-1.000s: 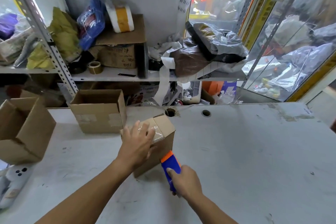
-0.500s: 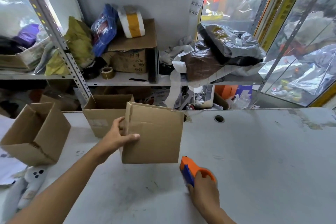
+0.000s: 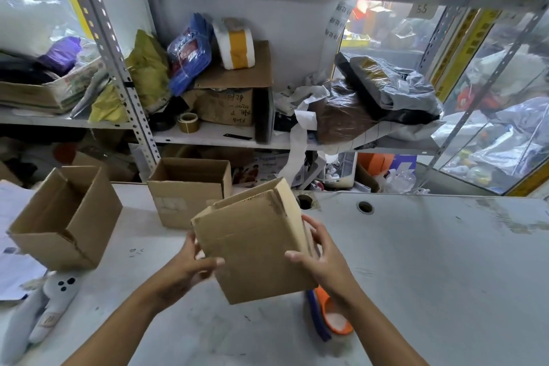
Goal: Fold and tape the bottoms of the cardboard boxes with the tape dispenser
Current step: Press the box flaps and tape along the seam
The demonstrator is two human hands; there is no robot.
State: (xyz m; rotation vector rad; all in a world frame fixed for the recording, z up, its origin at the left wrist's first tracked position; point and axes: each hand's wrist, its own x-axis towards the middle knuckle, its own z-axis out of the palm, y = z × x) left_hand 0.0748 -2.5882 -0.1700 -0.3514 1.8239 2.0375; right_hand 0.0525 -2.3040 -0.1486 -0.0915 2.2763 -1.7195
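The held box [image 3: 255, 242] sits above the table [image 3: 430, 261], near its front centre, between the left hand [image 3: 190, 269] on its left side and the right hand [image 3: 322, 258] on its right side. The tape dispenser [image 3: 328, 316] lies on the table directly below the right hand. Behind the held box, a second box [image 3: 188, 190] stands at the table's rear edge. A third box [image 3: 64, 217] rests on the table at far left. The shelf [image 3: 214, 135] runs behind the table.
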